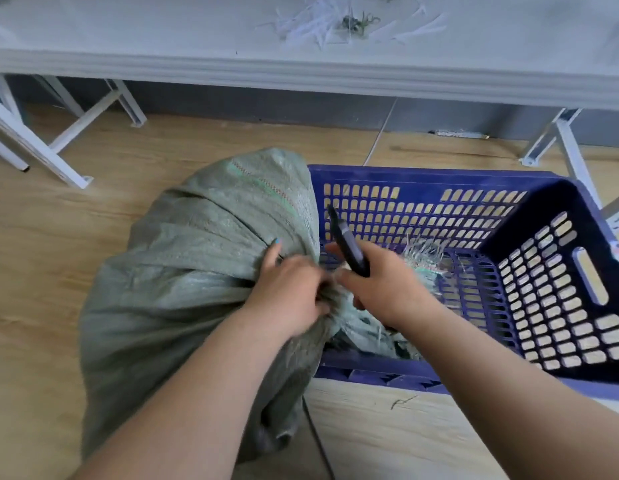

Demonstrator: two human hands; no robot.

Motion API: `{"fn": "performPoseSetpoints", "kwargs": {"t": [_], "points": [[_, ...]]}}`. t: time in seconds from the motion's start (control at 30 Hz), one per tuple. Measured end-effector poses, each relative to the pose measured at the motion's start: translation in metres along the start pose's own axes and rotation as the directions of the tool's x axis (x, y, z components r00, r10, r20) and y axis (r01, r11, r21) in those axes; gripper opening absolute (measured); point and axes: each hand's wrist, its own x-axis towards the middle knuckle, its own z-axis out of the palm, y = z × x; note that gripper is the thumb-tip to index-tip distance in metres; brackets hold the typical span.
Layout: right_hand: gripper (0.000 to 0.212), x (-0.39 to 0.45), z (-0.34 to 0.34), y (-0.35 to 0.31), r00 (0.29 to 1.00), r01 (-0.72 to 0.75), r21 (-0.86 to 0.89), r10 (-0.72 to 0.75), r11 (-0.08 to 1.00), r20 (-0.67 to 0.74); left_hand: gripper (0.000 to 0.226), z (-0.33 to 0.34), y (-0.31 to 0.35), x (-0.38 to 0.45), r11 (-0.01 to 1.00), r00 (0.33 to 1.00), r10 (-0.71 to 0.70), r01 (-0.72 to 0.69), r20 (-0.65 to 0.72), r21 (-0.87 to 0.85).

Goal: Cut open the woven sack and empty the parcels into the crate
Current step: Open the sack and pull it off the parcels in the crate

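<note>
A bulging grey-green woven sack lies on the wooden floor, its gathered neck draped over the left rim of a blue perforated plastic crate. My left hand is shut on the bunched neck of the sack at the crate's edge. My right hand grips a dark utility knife, blade pointing up and away, just right of the neck. Frayed sack fibres hang inside the crate. No parcels show; the sack hides its contents.
A white table runs across the back, with cut white strips and green threads on top. Its white metal legs stand left and right. A thin dark cable lies on the floor below the sack.
</note>
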Motion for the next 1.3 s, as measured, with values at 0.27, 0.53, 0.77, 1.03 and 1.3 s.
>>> {"fn": "performPoseSetpoints", "kwargs": {"t": [0.27, 0.53, 0.77, 1.03, 1.3], "points": [[0.02, 0.003, -0.007, -0.002, 0.984, -0.032, -0.299, -0.022, 0.954, -0.177, 0.039, -0.065, -0.071, -0.023, 0.896, 0.879, -0.403, 0.323, -0.255, -0.305], [0.013, 0.001, 0.054, -0.102, 0.962, 0.27, -0.16, -0.271, 0.949, 0.015, 0.058, -0.044, -0.177, -0.057, 0.53, 0.584, -0.811, 0.757, 0.032, -0.383], [0.017, 0.025, 0.132, -0.149, 0.942, 0.33, -0.295, -0.295, 0.897, 0.159, 0.027, -0.02, -0.199, -0.06, 0.517, 0.574, -0.819, 0.726, -0.014, -0.453], [0.074, 0.04, 0.136, -0.149, 0.976, 0.215, -0.245, -0.216, 0.945, 0.023, 0.012, -0.064, -0.185, -0.055, 0.579, 0.603, -0.741, 0.351, -0.295, -0.736], [0.018, 0.069, 0.09, -0.144, 0.97, 0.093, 0.2, -0.044, 0.975, -0.24, 0.016, -0.099, -0.167, -0.066, 0.581, 0.739, -0.601, 0.141, -0.306, -0.801]]}}
